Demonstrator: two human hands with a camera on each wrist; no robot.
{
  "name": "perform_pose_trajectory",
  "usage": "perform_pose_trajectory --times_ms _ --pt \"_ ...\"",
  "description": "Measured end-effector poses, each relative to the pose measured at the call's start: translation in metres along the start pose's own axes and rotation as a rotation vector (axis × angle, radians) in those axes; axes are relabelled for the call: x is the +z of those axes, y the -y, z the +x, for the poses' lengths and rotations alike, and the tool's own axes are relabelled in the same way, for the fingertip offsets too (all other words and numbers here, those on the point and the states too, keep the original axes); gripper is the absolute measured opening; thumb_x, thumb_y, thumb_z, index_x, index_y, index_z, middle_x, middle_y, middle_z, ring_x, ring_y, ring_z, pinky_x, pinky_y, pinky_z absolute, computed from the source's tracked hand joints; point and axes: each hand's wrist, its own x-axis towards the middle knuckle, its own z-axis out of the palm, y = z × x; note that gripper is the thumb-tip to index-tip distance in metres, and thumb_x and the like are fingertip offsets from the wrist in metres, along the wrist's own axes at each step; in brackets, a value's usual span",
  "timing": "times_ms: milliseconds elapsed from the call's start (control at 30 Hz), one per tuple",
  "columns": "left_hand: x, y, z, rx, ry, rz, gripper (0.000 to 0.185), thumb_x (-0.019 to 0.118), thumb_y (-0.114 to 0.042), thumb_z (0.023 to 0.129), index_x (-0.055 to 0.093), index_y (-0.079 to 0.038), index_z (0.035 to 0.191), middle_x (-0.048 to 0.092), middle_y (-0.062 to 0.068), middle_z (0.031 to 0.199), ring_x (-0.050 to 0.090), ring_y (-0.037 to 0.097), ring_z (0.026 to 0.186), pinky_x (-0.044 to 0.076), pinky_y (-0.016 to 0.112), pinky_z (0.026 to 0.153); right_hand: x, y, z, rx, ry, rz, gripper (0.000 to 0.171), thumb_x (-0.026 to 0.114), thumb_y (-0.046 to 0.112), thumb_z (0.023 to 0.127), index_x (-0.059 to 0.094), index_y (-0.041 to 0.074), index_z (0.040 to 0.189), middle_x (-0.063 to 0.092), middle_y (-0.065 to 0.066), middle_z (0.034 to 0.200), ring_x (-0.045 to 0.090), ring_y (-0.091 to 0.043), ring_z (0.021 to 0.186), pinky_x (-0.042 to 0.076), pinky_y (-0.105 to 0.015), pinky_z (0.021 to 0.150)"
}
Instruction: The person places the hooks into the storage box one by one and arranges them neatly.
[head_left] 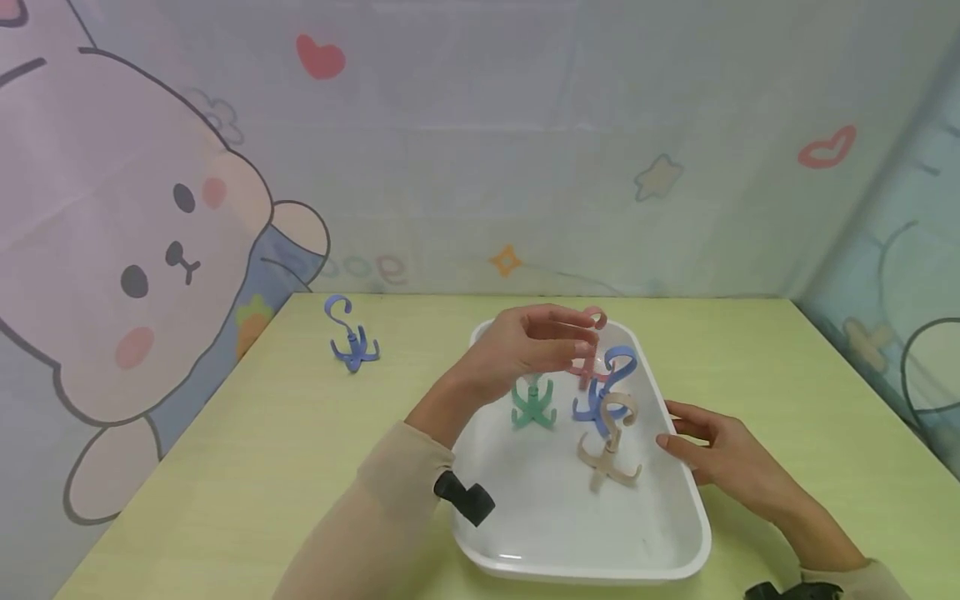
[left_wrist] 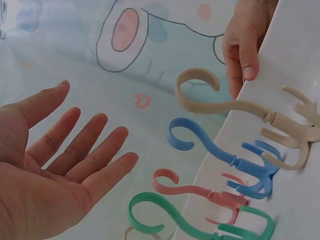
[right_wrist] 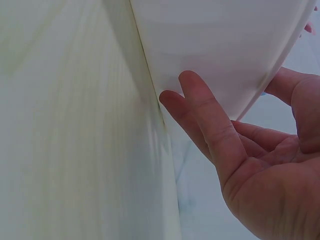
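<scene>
My left hand (head_left: 528, 350) hovers over the far part of a white tray (head_left: 555, 525), its fingers spread and holding nothing. Beneath and beside it stand several swivel hooks with curled tops and splayed prongs: a green hook (head_left: 534, 407), a pink hook (head_left: 587, 373), a blue hook (head_left: 600, 404) and a beige hook (head_left: 609, 462). In the head view the left hand covers the green hook's top; its curl (left_wrist: 145, 212) shows in the left wrist view. At the tray's right side, my right hand (head_left: 723, 454) grips the rim, thumb on top and fingers against the outer wall (right_wrist: 215, 45).
Another blue hook (head_left: 354, 346) stands on the pale yellow-green table (head_left: 300, 467), left of the tray near the back edge. Part of another beige curl (left_wrist: 142, 233) shows behind the green one. A printed cloth (head_left: 465, 150) hangs behind the table.
</scene>
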Motion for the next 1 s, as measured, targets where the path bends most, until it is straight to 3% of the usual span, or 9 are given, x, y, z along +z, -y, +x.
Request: perform_pose_trajectory --times_ms 267,533,1000 --pt "-0.024 -0.006 -0.01 0.06 -0.195 0.015 0.035 0.074 -0.011 0.1 0.07 -0.007 0.135 0.073 0.011 0.134 0.069 0.023 0.124 0.052 0.038 0.114 -0.001 0.0 0.0 -0.02 0.005 0.011 0.073 0.067 0.025 0.106 0.032 -0.004 0.163 0.052 -0.034 0.15 0.076 -0.026 0.107 0.067 -0.042 0.077" --pt "-0.047 -0.003 -0.017 0.08 -0.311 -0.005 0.035 0.074 -0.01 0.099 0.07 -0.003 0.134 0.074 0.012 0.132 0.067 0.025 0.128 0.051 0.04 0.115 0.001 0.001 -0.001 0.002 0.0 -0.005 0.074 0.067 0.026 0.105 0.032 -0.004 0.163 0.052 -0.035 0.151 0.076 -0.027 0.108 0.067 -0.042 0.077" --pt "-0.087 0.017 -0.033 0.046 -0.488 0.01 0.045 0.072 -0.01 0.1 0.063 -0.011 0.144 0.066 0.016 0.145 0.064 0.031 0.134 0.044 0.047 0.12 0.0 -0.001 0.0 -0.008 -0.002 -0.009 0.073 0.066 0.026 0.106 0.032 -0.005 0.162 0.051 -0.035 0.151 0.076 -0.026 0.106 0.067 -0.041 0.077"
